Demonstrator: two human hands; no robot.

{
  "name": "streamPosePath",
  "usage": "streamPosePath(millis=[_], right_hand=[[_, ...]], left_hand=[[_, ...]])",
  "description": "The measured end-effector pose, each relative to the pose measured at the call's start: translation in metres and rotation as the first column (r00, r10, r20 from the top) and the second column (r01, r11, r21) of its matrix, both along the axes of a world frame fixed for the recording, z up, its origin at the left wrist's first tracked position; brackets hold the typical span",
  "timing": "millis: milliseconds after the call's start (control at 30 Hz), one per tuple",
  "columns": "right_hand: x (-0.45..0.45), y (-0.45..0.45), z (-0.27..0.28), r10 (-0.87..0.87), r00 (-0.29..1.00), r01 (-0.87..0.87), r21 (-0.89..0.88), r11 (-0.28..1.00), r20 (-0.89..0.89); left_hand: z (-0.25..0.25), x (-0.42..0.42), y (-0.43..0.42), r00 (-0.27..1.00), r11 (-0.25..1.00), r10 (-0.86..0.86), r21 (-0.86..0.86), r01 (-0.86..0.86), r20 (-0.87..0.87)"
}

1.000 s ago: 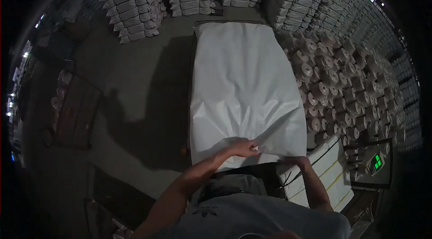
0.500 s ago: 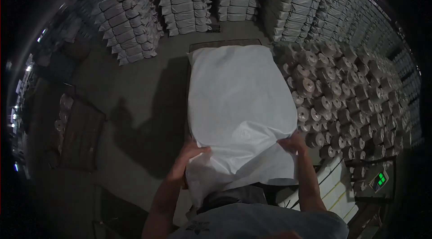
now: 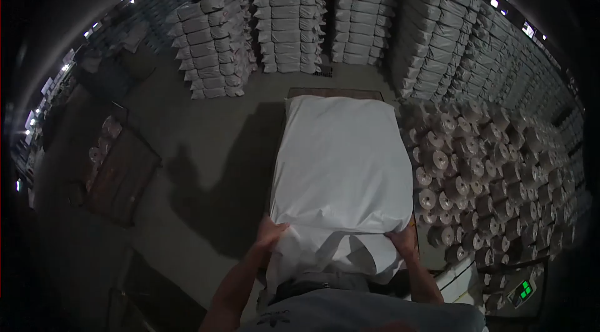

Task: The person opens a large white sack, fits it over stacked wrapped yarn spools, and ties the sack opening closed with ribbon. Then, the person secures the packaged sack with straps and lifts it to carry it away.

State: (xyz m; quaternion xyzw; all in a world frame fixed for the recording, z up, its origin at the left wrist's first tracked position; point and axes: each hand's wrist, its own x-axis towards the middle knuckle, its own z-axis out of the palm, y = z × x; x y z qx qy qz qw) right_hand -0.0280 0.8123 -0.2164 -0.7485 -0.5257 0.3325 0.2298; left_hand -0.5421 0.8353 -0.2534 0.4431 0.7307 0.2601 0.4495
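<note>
A large, full white sack (image 3: 344,157) lies lengthwise in front of me, its near end loose and creased against my body. At the sack's near left edge, my left hand (image 3: 272,232) is closed on the fabric, thumb on top. My right hand (image 3: 403,239) grips the opposite edge the same way, its fingers partly hidden by the sack's side. Between both hands the cloth is pulled into a fold, and a loose flap hangs toward my waist. Beneath the sack, the brown edge of a flat platform (image 3: 334,92) shows at the far end.
Many yarn cones (image 3: 481,176) crowd the floor on the right. Tall stacks of white sacks (image 3: 290,19) stand at the back. A cart (image 3: 125,173) with a few cones is at left. A display with green digits (image 3: 524,290) sits at lower right.
The view has tilted up, so the scene sits lower. My right hand's gathered bunch of cloth has flattened, and a straighter fold now runs across between my hands.
</note>
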Motion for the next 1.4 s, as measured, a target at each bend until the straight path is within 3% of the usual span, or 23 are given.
streamPosePath(millis=[33, 133, 200, 333, 467, 500, 533, 567, 633, 700, 833, 867, 967, 1033, 1100, 1133, 1167, 1200, 1267, 1300, 1333, 1367, 1400], right_hand=[[-0.008, -0.008, -0.004, 0.015, 1.000, -0.015, 0.018, 1.000, -0.002], [-0.034, -0.050, 0.001, -0.227, 0.974, 0.227, -0.151, 0.962, 0.017], [-0.060, -0.093, 0.035, -0.075, 0.988, 0.115, 0.329, 0.937, -0.134], [-0.070, -0.150, 0.049, -0.122, 0.987, 0.122, 0.007, 0.992, 0.105], [-0.003, -0.205, -0.027, 0.055, 0.998, -0.054, 0.026, 0.998, -0.033], [0.005, -0.213, -0.013, 0.058, 0.998, -0.058, -0.004, 0.998, -0.012], [0.011, -0.221, 0.005, 0.063, 0.998, -0.062, -0.034, 0.997, 0.010], [-0.018, -0.219, 0.059, -0.119, 0.992, 0.126, -0.210, 0.970, 0.047], [-0.016, -0.237, 0.043, -0.155, 0.979, 0.115, -0.271, 0.956, -0.130], [-0.022, -0.256, 0.027, -0.388, 0.905, 0.315, -0.336, 0.887, -0.174], [0.028, -0.312, -0.059, -0.355, 0.934, 0.358, -0.093, 0.929, 0.043], [0.005, -0.312, -0.009, -0.332, 0.915, 0.322, -0.084, 0.943, -0.230], [0.005, -0.322, 0.017, -0.318, 0.893, 0.299, -0.108, 0.948, -0.318], [0.024, -0.324, 0.030, -0.394, 0.833, 0.367, -0.146, 0.919, -0.388], [0.020, -0.295, 0.070, -0.227, 0.767, 0.336, 0.075, 0.939, -0.600], [0.026, -0.280, 0.066, -0.226, 0.720, 0.406, 0.134, 0.904, -0.656], [0.028, -0.262, 0.058, -0.190, 0.481, 0.501, 0.091, 0.861, -0.856], [0.029, -0.237, 0.052, -0.146, 0.491, 0.519, 0.154, 0.841, -0.859], [0.028, -0.196, 0.047, -0.097, 0.787, 0.405, 0.393, 0.826, -0.609], [0.028, -0.184, 0.045, -0.017, 0.733, 0.400, 0.410, 0.819, -0.680], [0.035, -0.171, 0.041, 0.175, 0.285, 0.452, 0.293, 0.843, -0.942], [0.043, -0.163, 0.045, 0.174, 0.288, 0.453, 0.294, 0.842, -0.942], [0.050, -0.156, 0.051, -0.029, 0.545, 0.389, 0.222, 0.894, -0.838]], left_hand=[[0.014, 0.001, -0.011, 0.986, 0.984, 0.075, 0.173, -0.048, -0.151], [0.057, -0.016, -0.032, 0.974, 0.996, 0.005, 0.085, 0.015, -0.228], [0.061, -0.036, -0.055, 0.966, 0.994, -0.074, 0.056, 0.091, -0.247], [0.079, -0.053, -0.104, 0.943, 0.987, -0.160, -0.017, 0.162, -0.293], [0.042, -0.076, -0.147, 0.913, 0.994, -0.052, 0.065, 0.085, -0.404], [0.072, -0.088, -0.152, 0.988, 0.993, -0.120, 0.031, 0.118, 0.099], [0.085, -0.099, -0.161, 0.803, 0.987, -0.135, 0.012, 0.157, 0.580], [0.068, -0.115, -0.164, 0.800, 0.986, -0.133, -0.003, 0.167, 0.585], [0.024, -0.139, -0.154, 0.967, 0.977, -0.125, -0.144, 0.160, 0.223], [0.041, -0.134, -0.187, 0.916, 0.978, -0.127, -0.107, 0.181, 0.381], [0.020, -0.150, -0.235, 0.810, 0.982, -0.041, -0.125, 0.140, 0.585], [0.031, -0.156, -0.237, 0.812, 0.977, -0.055, -0.136, 0.164, 0.582], [0.068, -0.169, -0.234, 0.891, 0.986, -0.114, -0.057, 0.154, 0.439], [0.077, -0.167, -0.231, 0.905, 0.955, -0.102, -0.216, 0.206, 0.413], [0.115, -0.157, -0.210, 0.891, 0.985, -0.014, -0.146, 0.090, 0.454], [0.082, -0.170, -0.188, 0.756, 0.998, 0.038, -0.060, 0.002, 0.654], [0.048, -0.179, -0.169, 0.573, 0.994, 0.068, -0.009, -0.106, 0.817], [0.052, -0.163, -0.151, 0.397, 0.960, 0.202, -0.101, -0.262, 0.895], [0.034, -0.147, -0.112, 0.121, 0.877, 0.303, -0.227, -0.424, 0.945], [0.013, -0.149, -0.094, 0.044, 0.859, 0.287, -0.236, -0.454, 0.957], [0.026, -0.135, -0.092, 0.045, 0.861, 0.292, -0.243, -0.446, 0.955], [0.051, -0.117, -0.093, 0.141, 0.894, 0.253, -0.177, -0.411, 0.957], [0.066, -0.107, -0.090, 0.234, 0.922, 0.209, -0.111, -0.372, 0.949]])
